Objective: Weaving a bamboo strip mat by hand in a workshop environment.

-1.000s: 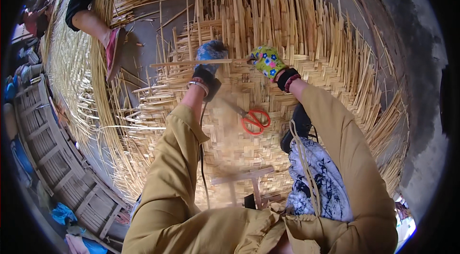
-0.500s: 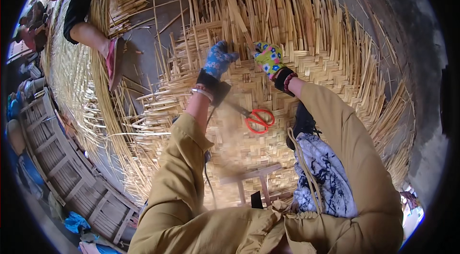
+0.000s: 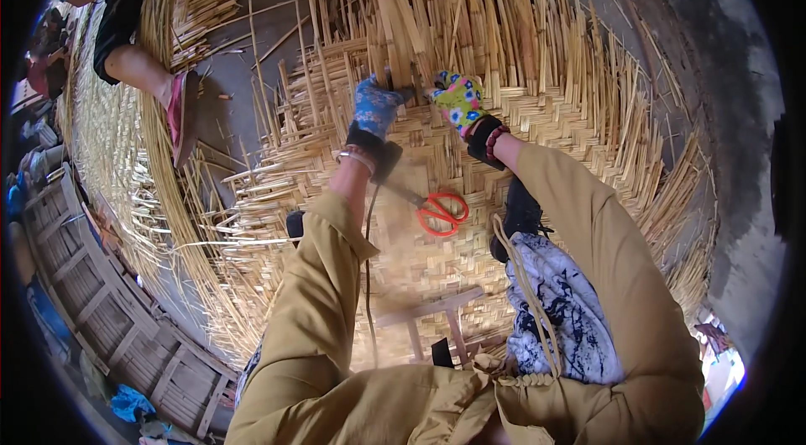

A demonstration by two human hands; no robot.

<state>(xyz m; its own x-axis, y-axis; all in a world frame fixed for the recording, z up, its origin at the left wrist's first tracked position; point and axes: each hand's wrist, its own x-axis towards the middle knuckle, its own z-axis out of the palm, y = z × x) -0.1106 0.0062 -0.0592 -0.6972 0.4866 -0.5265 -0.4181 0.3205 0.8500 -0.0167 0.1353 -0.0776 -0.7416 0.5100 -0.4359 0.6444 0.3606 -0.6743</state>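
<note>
A large woven mat [image 3: 462, 264] of flat straw-coloured strips lies on a grey floor [image 3: 220, 113], with unwoven strips [image 3: 512, 34] standing out in a fringe along its far edge. At the middle of that edge, where weave meets fringe, two gloved hands are side by side, a little apart. The left hand [image 3: 376, 107], in a blue patterned glove, has its fingers curled toward the strips; the right hand [image 3: 458, 101], in a yellow-green flowered glove, bends toward the same spot. Whether either grip is pinching a strip cannot be told. Toward the mat's centre, nearer the wearer, lies a pair of scissors [image 3: 422, 204] with red handles, blades pointing toward the far left corner. A black cord [image 3: 368, 277] runs down from near the left wrist. Close to the mat's near edge is a small wooden crosspiece [image 3: 432, 306], and right of it a black shoe [image 3: 520, 208] and black-and-white trousers [image 3: 567, 311]. Off the mat's left edge are a long bundle of strips [image 3: 159, 101], another person's pink-red shoe [image 3: 177, 122] and, farther out, a slatted wooden frame [image 3: 101, 298]
</note>
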